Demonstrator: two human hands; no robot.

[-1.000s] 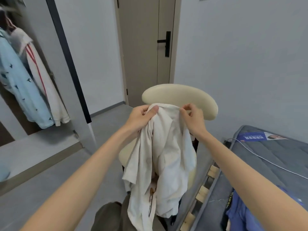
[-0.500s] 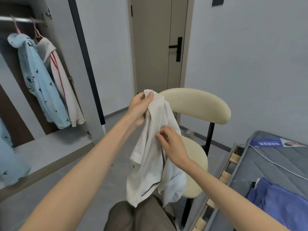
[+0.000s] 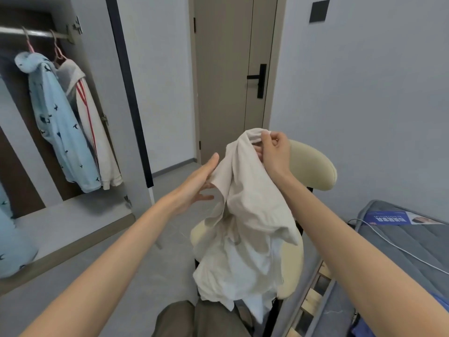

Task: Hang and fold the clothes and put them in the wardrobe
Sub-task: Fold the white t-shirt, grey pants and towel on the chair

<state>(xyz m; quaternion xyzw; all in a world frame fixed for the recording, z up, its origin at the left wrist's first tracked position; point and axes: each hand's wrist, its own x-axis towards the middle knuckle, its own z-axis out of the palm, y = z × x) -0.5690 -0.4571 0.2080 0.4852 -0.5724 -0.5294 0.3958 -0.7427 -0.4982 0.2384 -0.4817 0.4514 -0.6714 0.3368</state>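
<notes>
Head view: a cream garment [image 3: 245,215] hangs in the centre of the frame, held up by its top. The right hand [image 3: 274,152], just right of centre, pinches the topmost fold, its fingers [image 3: 266,139] curled round the cloth. The left hand [image 3: 196,183], left of the garment and a little lower, has its fingers straight and spread, the fingertips touching the cloth's left edge without closing on it. The rest of the garment droops in loose folds down to the lower centre, in front of a cream chair [image 3: 313,164] whose curved backrest shows behind the right hand.

In the upper left stands the open wardrobe [image 3: 73,215]. On its rail [image 3: 36,32] hang a light blue shirt [image 3: 56,117] with a dark bird print and, just to its right and touching it, a white jacket [image 3: 94,132] with red stripes. A closed door [image 3: 226,69] with a black handle [image 3: 260,80] fills the upper centre. At the right edge lies a grey bed [image 3: 401,239] with a white cable [image 3: 388,242] trailing across it.
</notes>
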